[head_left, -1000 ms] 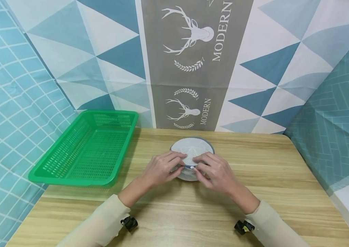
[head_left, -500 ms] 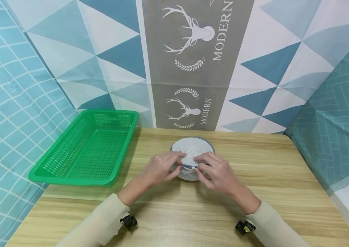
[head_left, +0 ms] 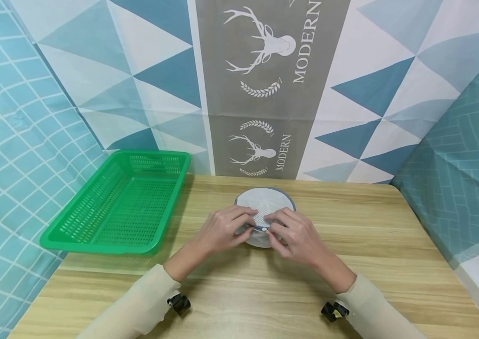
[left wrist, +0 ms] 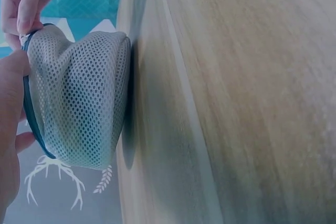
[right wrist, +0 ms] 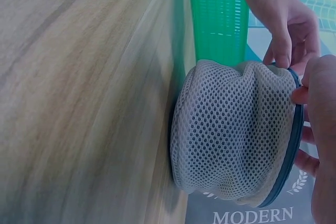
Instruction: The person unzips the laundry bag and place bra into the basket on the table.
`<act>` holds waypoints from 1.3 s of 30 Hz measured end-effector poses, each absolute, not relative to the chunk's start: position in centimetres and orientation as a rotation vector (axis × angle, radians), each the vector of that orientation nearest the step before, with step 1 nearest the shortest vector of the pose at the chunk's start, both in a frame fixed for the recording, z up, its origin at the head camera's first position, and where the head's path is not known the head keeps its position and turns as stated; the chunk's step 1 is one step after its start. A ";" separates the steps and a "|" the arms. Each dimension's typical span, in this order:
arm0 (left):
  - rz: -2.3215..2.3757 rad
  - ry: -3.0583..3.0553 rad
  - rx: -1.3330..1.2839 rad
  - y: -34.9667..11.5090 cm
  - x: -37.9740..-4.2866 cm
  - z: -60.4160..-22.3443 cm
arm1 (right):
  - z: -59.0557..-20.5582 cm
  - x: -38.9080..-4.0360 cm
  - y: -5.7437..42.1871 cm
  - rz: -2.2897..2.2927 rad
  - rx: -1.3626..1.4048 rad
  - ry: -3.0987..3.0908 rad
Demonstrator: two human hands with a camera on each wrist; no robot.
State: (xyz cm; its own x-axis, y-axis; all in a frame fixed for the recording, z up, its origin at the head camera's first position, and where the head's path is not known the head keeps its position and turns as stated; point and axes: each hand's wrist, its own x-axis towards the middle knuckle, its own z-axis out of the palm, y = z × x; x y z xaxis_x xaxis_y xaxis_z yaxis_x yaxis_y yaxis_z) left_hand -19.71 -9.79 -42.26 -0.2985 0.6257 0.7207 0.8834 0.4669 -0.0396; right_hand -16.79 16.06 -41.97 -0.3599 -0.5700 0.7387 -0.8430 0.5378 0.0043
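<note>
A round, white mesh laundry bag with a dark blue zipped rim stands on the table between both hands. Its mesh side bulges and creases in the wrist views. My left hand pinches the near part of the rim with thumb and fingertips. Just right of it, my right hand pinches the rim at the small white zipper pull. Further fingertips of both hands rest on the bag's top.
A green plastic basket with slotted walls stands at the left on the wooden table. Patterned cloth hangs behind the table, and tiled-print sheets line the sides.
Over the last half second my left fingertips have shifted slightly right along the rim, closer to the zipper pull. The right hand and the bag have hardly moved.
</note>
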 end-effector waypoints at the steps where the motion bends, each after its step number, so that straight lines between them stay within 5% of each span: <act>1: -0.486 -2.033 -1.250 -9.8 -19.7 -42.3 | -42.0 -16.8 16.1 0.497 1.138 -2.073; 39: -0.495 -2.034 -1.258 -10.0 -19.7 -42.5 | -42.3 -16.9 16.2 0.496 1.150 -2.053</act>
State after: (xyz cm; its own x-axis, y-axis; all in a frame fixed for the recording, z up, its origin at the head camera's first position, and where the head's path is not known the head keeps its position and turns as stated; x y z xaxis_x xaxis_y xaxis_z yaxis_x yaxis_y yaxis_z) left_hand -19.70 -9.97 -42.49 -0.2970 0.6270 0.7202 0.8879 0.4587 -0.0332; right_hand -16.89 16.18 -42.31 -0.3425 -0.5717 0.7456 -0.8491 0.5280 0.0148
